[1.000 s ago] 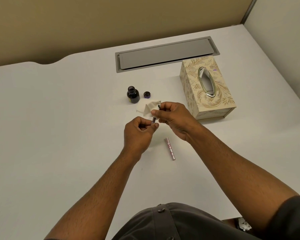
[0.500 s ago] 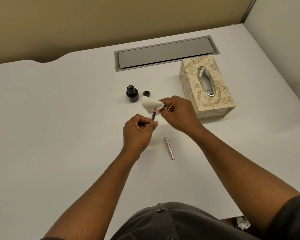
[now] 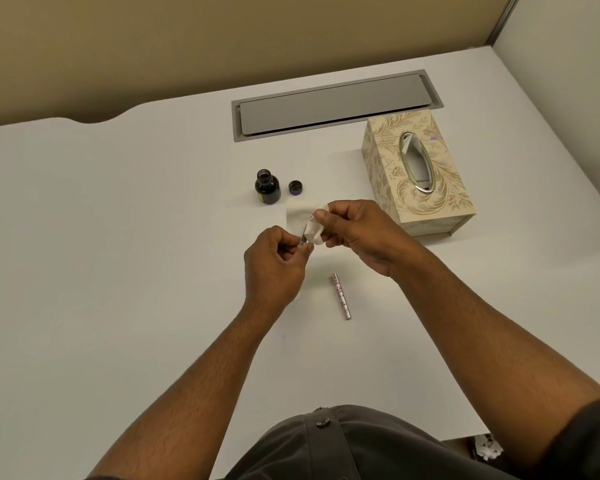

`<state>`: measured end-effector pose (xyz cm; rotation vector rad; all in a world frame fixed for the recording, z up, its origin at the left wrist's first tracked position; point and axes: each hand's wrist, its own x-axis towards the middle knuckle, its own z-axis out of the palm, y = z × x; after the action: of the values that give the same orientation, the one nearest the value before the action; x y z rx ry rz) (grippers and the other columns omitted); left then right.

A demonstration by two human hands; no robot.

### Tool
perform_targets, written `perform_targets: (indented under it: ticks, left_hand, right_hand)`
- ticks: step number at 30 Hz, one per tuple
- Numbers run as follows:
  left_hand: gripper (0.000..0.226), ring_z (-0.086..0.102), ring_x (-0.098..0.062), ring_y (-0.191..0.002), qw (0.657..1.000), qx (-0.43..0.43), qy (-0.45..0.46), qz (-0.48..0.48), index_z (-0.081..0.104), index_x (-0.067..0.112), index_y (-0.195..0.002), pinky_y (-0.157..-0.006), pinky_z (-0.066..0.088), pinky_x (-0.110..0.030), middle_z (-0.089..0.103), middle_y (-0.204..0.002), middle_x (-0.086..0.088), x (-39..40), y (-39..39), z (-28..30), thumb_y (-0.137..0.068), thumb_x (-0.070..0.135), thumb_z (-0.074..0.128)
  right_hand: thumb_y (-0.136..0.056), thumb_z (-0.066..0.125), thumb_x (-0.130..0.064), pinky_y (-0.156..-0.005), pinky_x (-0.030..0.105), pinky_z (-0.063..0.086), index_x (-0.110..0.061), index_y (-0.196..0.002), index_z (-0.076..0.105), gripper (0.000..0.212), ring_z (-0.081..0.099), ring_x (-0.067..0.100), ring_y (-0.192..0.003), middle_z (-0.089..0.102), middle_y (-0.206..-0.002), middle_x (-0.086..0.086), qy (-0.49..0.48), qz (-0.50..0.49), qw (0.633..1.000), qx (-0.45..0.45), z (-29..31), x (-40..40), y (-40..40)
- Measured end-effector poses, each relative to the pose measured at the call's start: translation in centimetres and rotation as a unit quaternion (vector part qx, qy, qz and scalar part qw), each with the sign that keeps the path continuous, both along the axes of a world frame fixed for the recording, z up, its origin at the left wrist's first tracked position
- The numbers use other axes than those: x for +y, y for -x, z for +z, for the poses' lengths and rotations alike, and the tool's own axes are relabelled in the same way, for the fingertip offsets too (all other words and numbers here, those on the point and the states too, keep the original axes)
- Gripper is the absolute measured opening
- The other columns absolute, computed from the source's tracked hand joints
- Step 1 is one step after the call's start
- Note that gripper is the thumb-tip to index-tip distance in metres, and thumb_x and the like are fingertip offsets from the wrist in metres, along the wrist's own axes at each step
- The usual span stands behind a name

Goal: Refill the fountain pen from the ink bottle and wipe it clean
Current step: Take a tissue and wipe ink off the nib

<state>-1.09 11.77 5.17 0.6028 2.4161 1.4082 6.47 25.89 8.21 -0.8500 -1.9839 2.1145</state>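
Left hand: fingers curled, thumb and forefinger pinching the lower end of the fountain pen section, held above the counter. Only a short dark stretch of the pen shows between the two hands; nib end hidden.

Right hand: fingers curled, pinching a folded white tissue closed around the upper end of the pen. Tissue touches the pen just above the left fingertips. The two hands are nearly touching. A flatter part of the tissue spreads out behind the hands; cannot tell whether it is a separate sheet or lying on the counter.

Pen barrel: patterned pink-silver tube, lying flat on the counter just below and between the hands, apart from both, long axis running roughly toward and away from the person.

Ink bottle: small, dark glass, upright, uncapped, beyond the hands. Bottle cap: just to its right, open side up, purple inside, not touching the bottle.

Tissue box: cream with gold leaf pattern, oval metal-rimmed opening on top, to the right of the right hand.

Grey cable hatch: recessed in the counter, behind the bottle and box
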Motion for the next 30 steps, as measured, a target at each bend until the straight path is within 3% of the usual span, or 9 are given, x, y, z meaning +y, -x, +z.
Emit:
perform_targets:
  ticks: [5,10,19,22,25,28,30]
  left_hand:
    - [0.016,0.057,0.002,-0.066,0.999,0.039,-0.005,-0.027,0.060,0.015,-0.078,-0.057,0.045,-0.009,0.063,-0.073,0.010,-0.3,-0.2,0.1,-0.079,0.018,0.076]
    - [0.017,0.055,0.005,-0.070,0.993,0.093,-0.005,-0.068,0.059,0.010,-0.081,-0.060,0.042,-0.007,0.061,-0.075,0.009,-0.5,-0.2,0.1,-0.079,0.015,0.076]
    - [0.019,0.055,-0.002,-0.067,0.993,0.072,0.035,-0.083,0.057,0.021,-0.080,-0.057,0.041,-0.010,0.060,-0.075,0.010,-0.1,0.0,0.1,-0.079,0.020,0.075]
    - [0.021,0.053,0.005,-0.067,0.994,0.057,0.048,-0.083,0.055,0.026,-0.075,-0.058,0.041,-0.006,0.058,-0.071,0.012,-0.2,0.1,0.1,-0.080,0.020,0.075]
    - [0.020,0.053,0.006,-0.064,0.996,0.023,0.055,-0.072,0.057,0.028,-0.074,-0.057,0.041,-0.006,0.060,-0.071,0.011,-0.9,0.2,-0.1,-0.080,0.020,0.075]
    - [0.019,0.052,0.007,-0.062,0.997,-0.004,0.051,-0.053,0.058,0.028,-0.073,-0.056,0.042,-0.006,0.061,-0.071,0.009,-1.1,0.2,-0.2,-0.081,0.021,0.074]
    - [0.017,0.051,0.007,-0.059,0.998,-0.021,0.045,-0.043,0.060,0.026,-0.074,-0.054,0.041,-0.005,0.060,-0.069,0.010,-0.9,0.2,0.0,-0.080,0.022,0.075]
  right_hand:
    - [-0.092,0.062,-0.014,-0.066,0.025,0.052,-0.005,-0.106,0.069,0.018,0.061,0.015,-0.072,0.071,-0.090,0.015,-0.049,0.015,0.999,-0.002,0.1,-0.1,-0.1]
    - [-0.092,0.063,-0.021,-0.057,0.018,0.047,-0.015,-0.091,0.070,0.009,0.057,0.004,-0.056,0.067,-0.069,-0.001,-0.169,0.019,0.984,-0.045,0.2,-0.2,0.1]
    - [-0.092,0.063,-0.018,-0.053,0.017,0.047,-0.013,-0.084,0.071,0.012,0.056,0.005,-0.053,0.066,-0.067,0.005,-0.138,0.017,0.989,-0.045,-0.6,0.7,-0.1]
    - [-0.092,0.062,-0.012,-0.055,0.026,0.046,0.000,-0.088,0.070,0.015,0.055,0.015,-0.060,0.065,-0.074,0.017,-0.079,-0.057,0.995,-0.030,-0.9,1.5,0.0]
    - [-0.092,0.062,-0.015,-0.057,0.029,0.050,-0.008,-0.085,0.071,0.013,0.057,0.009,-0.055,0.068,-0.071,0.012,-0.142,-0.124,0.981,-0.038,-0.8,3.1,0.0]
    - [-0.091,0.061,-0.014,-0.066,0.032,0.057,-0.015,-0.099,0.072,0.013,0.066,0.011,-0.063,0.073,-0.080,0.007,-0.179,-0.131,0.974,-0.036,-0.8,3.8,-0.2]
    - [-0.090,0.059,-0.006,-0.066,0.028,0.059,-0.020,-0.113,0.069,0.029,0.071,0.015,-0.069,0.074,-0.087,0.003,-0.143,-0.122,0.982,-0.016,-0.8,3.6,-0.3]
